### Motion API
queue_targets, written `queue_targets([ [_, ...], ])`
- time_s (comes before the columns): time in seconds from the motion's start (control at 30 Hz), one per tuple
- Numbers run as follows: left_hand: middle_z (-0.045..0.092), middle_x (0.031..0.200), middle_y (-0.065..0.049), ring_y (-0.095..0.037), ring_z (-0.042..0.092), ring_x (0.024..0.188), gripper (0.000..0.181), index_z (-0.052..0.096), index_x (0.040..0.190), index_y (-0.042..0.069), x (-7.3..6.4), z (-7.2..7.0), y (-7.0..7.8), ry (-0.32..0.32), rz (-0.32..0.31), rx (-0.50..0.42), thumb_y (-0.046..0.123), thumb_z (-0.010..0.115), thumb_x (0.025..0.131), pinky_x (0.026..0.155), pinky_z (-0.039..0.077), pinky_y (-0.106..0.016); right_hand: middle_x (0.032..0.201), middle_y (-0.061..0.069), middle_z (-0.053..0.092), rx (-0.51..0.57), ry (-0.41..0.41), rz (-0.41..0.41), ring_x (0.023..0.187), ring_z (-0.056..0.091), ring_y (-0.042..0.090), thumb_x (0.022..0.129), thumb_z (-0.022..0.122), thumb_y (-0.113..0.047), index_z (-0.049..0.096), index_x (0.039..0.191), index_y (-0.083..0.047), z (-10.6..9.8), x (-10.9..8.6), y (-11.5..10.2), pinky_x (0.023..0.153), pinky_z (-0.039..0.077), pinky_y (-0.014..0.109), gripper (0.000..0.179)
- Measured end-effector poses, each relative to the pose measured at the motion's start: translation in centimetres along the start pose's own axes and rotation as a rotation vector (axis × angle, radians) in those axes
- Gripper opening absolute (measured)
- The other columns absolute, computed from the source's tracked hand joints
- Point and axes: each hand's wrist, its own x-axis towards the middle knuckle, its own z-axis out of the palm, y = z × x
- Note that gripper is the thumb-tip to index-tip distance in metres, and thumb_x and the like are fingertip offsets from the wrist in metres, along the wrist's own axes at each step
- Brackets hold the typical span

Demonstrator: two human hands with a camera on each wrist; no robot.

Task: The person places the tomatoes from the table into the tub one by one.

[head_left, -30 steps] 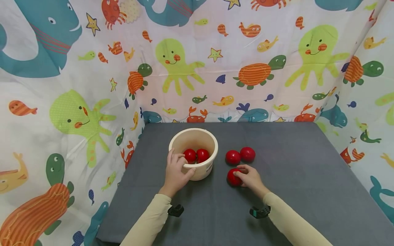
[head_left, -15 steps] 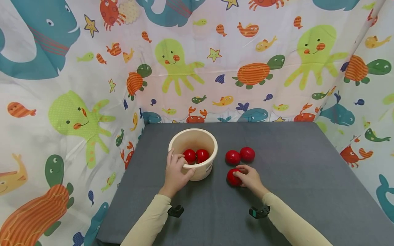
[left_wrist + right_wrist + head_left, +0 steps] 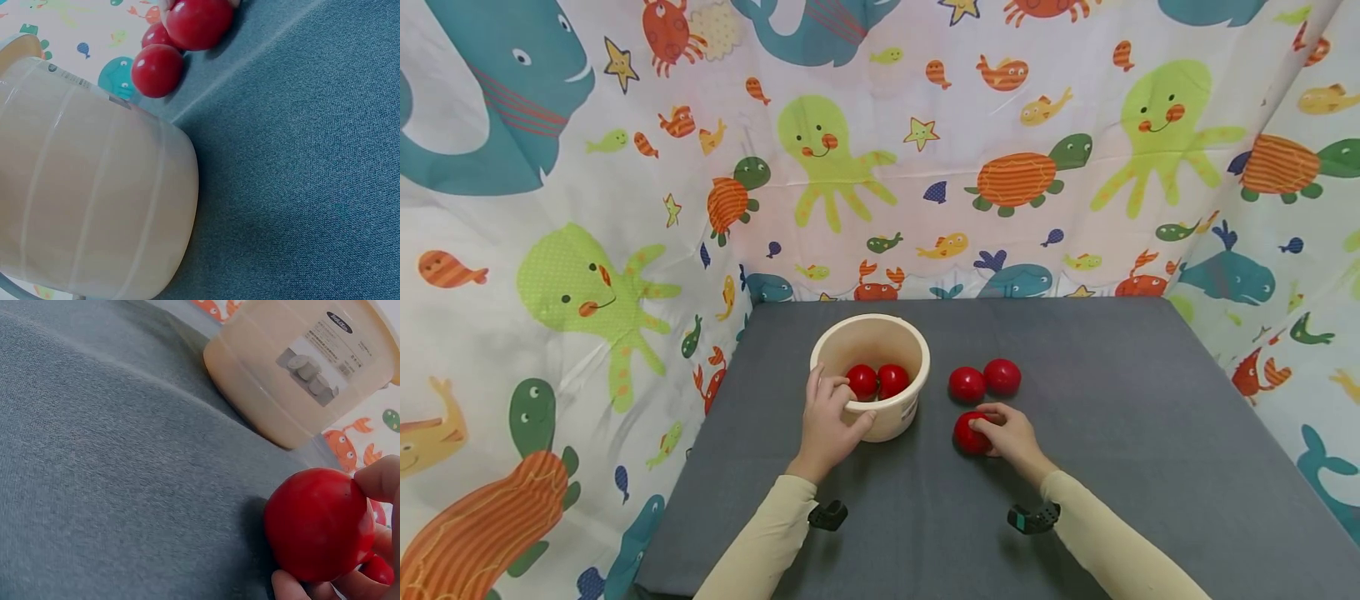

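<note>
My left hand point(image 3: 831, 421) grips the near left rim of a cream plastic bucket point(image 3: 887, 422), thumb low on its front. Two red tomatoes lie inside, a left one point(image 3: 862, 382) and a right one point(image 3: 893, 380). To the right of the bucket, my right hand point(image 3: 1011, 435) holds another tomato point(image 3: 315, 525) between thumb and fingers, low at the table. Its shadow falls on the cloth beside it. Two loose tomatoes, one point(image 3: 967, 384) nearer the bucket and one point(image 3: 1002, 377) further right, sit just behind that hand. The left wrist view shows the bucket's side point(image 3: 106, 181), but hides the left hand.
A dark grey cloth point(image 3: 1112, 433) covers the table. Behind and along both sides hangs a white curtain point(image 3: 940, 117) printed with sea animals. The bucket bears a printed label point(image 3: 325, 356) on its side. Both wrists wear black bands, such as the right wristband point(image 3: 1034, 518).
Hands, bucket and tomatoes stay where they were. Only the curtain on the right side shifts a little.
</note>
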Motion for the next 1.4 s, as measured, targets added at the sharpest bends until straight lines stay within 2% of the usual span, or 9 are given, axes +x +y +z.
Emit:
queue_targets([
  [0.2, 0.064, 0.113, -0.015, -0.043, 0.04, 0.138, 0.025, 0.058, 0.079, 0.012, 0.0, 0.1, 0.0, -0.007, -0.01, -0.003, 0.035, 0.067, 0.078, 0.116, 0.034, -0.068, 0.132, 0.026, 0.064, 0.031, 0.018, 0.006, 0.076, 0.064, 0.017, 0.094, 0.067, -0.026, 0.06, 0.134, -0.004, -1.4, 0.2, -0.4, 0.066, 0.062, 0.031, 0.046],
  [0.33, 0.065, 0.113, -0.015, -0.042, 0.04, 0.139, 0.025, 0.058, 0.079, 0.012, -0.1, 0.1, -0.1, -0.009, -0.012, -0.005, 0.035, 0.067, 0.078, 0.116, 0.034, -0.068, 0.134, 0.026, 0.063, 0.013, 0.043, -0.008, 0.079, 0.064, 0.018, 0.095, 0.066, -0.029, 0.058, 0.137, -0.005, -3.0, 0.5, -1.2, 0.068, 0.062, 0.033, 0.049],
  [0.43, 0.065, 0.112, -0.016, -0.042, 0.04, 0.139, 0.025, 0.058, 0.078, 0.012, 0.0, 0.1, -0.2, -0.01, -0.009, -0.001, 0.035, 0.067, 0.078, 0.117, 0.034, -0.068, 0.137, 0.025, 0.061, -0.008, 0.058, -0.023, 0.091, 0.065, 0.023, 0.096, 0.065, -0.032, 0.057, 0.139, -0.006, -4.3, 0.7, -2.2, 0.072, 0.063, 0.035, 0.051],
  [0.6, 0.065, 0.112, -0.017, -0.042, 0.04, 0.138, 0.026, 0.057, 0.079, 0.012, 0.0, 0.1, -0.1, -0.012, -0.008, 0.004, 0.036, 0.067, 0.078, 0.117, 0.033, -0.068, 0.141, 0.025, 0.059, -0.029, 0.086, -0.053, 0.113, 0.062, 0.033, 0.098, 0.063, -0.037, 0.055, 0.142, -0.008, -6.7, 1.2, -4.6, 0.08, 0.064, 0.036, 0.053],
  [0.77, 0.065, 0.113, -0.017, -0.041, 0.04, 0.138, 0.027, 0.058, 0.08, 0.011, 0.1, -0.1, -0.2, -0.019, -0.011, 0.006, 0.036, 0.067, 0.078, 0.117, 0.033, -0.068, 0.142, 0.024, 0.057, -0.04, 0.11, -0.097, 0.117, 0.061, 0.037, 0.098, 0.062, -0.04, 0.053, 0.144, -0.009, -8.6, 1.6, -7.7, 0.083, 0.064, 0.037, 0.056],
  [0.87, 0.065, 0.114, -0.017, -0.044, 0.041, 0.138, 0.027, 0.058, 0.08, 0.011, 0.1, -0.1, -0.1, -0.026, -0.022, 0.007, 0.036, 0.068, 0.077, 0.117, 0.034, -0.068, 0.14, 0.024, 0.058, -0.038, 0.117, -0.13, 0.116, 0.061, 0.037, 0.098, 0.063, -0.04, 0.052, 0.145, -0.009, -9.2, 1.8, -9.8, 0.079, 0.063, 0.031, 0.057],
  [1.0, 0.064, 0.115, -0.016, -0.048, 0.041, 0.138, 0.028, 0.059, 0.08, 0.011, 0.1, -0.2, 0.0, -0.032, -0.038, 0.002, 0.036, 0.069, 0.076, 0.115, 0.035, -0.07, 0.139, 0.023, 0.058, -0.038, 0.117, -0.173, 0.116, 0.06, 0.036, 0.098, 0.064, -0.039, 0.052, 0.145, -0.01, -9.4, 2.0, -12.6, 0.076, 0.061, 0.024, 0.057],
  [1.27, 0.064, 0.116, -0.016, -0.047, 0.039, 0.14, 0.028, 0.059, 0.08, 0.011, 0.1, -0.2, 0.1, -0.03, -0.041, 0.005, 0.037, 0.07, 0.076, 0.115, 0.035, -0.07, 0.138, 0.021, 0.06, 0.022, 0.086, -0.231, 0.119, 0.06, 0.035, 0.097, 0.065, -0.034, 0.054, 0.143, -0.01, -7.6, 2.4, -17.5, 0.075, 0.062, 0.025, 0.053],
  [1.4, 0.064, 0.116, -0.016, -0.048, 0.041, 0.139, 0.029, 0.059, 0.08, 0.011, 0.1, -0.2, 0.1, -0.029, -0.041, 0.005, 0.037, 0.07, 0.076, 0.115, 0.035, -0.07, 0.139, 0.02, 0.061, 0.059, 0.063, -0.262, 0.12, 0.062, 0.036, 0.097, 0.066, -0.03, 0.055, 0.143, -0.01, -5.9, 2.4, -19.4, 0.083, 0.063, 0.037, 0.051],
])
